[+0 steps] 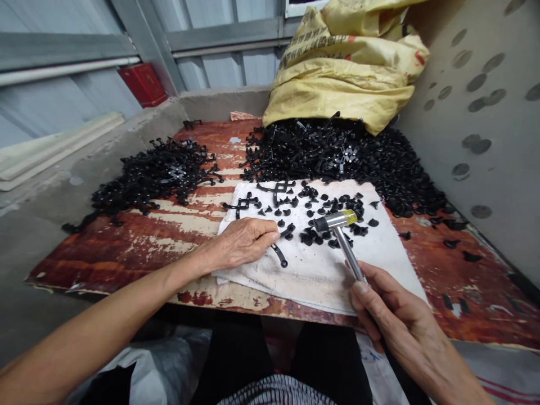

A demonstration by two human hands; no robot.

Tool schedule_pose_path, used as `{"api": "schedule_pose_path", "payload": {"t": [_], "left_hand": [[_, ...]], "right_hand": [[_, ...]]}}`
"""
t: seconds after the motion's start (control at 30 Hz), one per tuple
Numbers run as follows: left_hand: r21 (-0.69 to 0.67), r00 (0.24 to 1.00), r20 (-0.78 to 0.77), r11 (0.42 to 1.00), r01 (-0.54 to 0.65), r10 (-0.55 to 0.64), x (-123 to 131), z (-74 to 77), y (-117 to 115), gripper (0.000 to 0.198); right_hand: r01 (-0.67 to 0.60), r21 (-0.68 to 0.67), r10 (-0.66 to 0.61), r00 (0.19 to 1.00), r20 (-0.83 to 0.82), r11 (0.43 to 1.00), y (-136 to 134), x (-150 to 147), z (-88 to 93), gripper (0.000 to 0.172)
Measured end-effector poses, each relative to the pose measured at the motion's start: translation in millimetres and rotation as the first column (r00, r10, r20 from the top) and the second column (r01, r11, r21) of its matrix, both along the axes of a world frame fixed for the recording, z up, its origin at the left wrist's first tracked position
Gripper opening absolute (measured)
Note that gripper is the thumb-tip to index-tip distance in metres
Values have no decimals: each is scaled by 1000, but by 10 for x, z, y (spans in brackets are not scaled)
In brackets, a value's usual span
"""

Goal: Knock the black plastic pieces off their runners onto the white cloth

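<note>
My right hand (pixel 390 306) is closed round the metal handle of a mallet (pixel 348 250), whose head has one black face and one yellow face. That head hovers over or rests near small black round caps (pixel 310 236) on a white cloth (pixel 304 275); I cannot tell if it touches them. On the cloth's left side, my left hand (pixel 247 242) pinches a black jointed plastic piece (pixel 279 256), a curved arm of it sticking out past the fingers. Two similar crossed black pieces (pixel 243 203) lie just beyond that hand.
A heap of black jointed pieces (pixel 156 171) sits at the left. A bigger pile of black parts (pixel 312 149) spills from a yellow sack (pixel 341 73) at the back. A pale spotted panel (pixel 472 124) bounds the right side. The worn red-brown board (pixel 169 236) ends near my lap.
</note>
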State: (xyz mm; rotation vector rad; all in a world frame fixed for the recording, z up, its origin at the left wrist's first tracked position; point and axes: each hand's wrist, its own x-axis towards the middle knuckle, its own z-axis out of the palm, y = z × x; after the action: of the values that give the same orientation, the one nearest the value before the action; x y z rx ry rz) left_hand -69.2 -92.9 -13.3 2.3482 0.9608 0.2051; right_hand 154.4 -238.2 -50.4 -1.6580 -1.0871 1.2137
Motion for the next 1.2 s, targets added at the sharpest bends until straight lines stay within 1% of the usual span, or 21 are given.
{"api": "schedule_pose_path", "payload": {"t": [0.1, 0.23, 0.33, 0.43, 0.57, 0.73, 0.93, 1.1, 1.2], "left_hand": [[-2, 1000, -1, 1000, 3, -3, 1, -1, -4, 32], [-1, 1000, -11, 1000, -2, 2, 4, 3, -13, 31], [1, 1000, -16, 1000, -12, 12, 14, 11, -26, 31], [6, 1000, -12, 1000, -16, 16, 23, 18, -35, 30], [3, 1000, -15, 1000, -20, 20, 26, 16, -40, 30], [11, 1000, -11, 1000, -21, 21, 21, 4, -38, 31], [20, 999, -31, 1000, -15, 15, 25, -6, -31, 31], [34, 1000, -27, 999, 3, -2, 29, 0, -10, 31], [28, 999, -37, 999, 29, -28, 19, 11, 35, 29]], "right_hand": [[-7, 0, 7, 1000, 1, 1000, -10, 5, 8, 61], [-21, 65, 19, 1000, 21, 998, -5, 5, 17, 58], [-34, 83, 32, 999, 33, 996, 5, 6, 17, 55], [-41, 74, 38, 999, 34, 996, 5, 7, 11, 56], [-43, 22, 43, 999, 10, 999, -2, -1, 15, 60], [-41, 54, 39, 999, 24, 998, 14, 3, 35, 55], [-69, 14, 68, 997, 43, 998, -1, 39, -6, 63], [-60, -12, 60, 997, 50, 998, -35, 52, -29, 65], [-46, -13, 47, 998, 47, 999, -40, 57, -34, 63]]}}
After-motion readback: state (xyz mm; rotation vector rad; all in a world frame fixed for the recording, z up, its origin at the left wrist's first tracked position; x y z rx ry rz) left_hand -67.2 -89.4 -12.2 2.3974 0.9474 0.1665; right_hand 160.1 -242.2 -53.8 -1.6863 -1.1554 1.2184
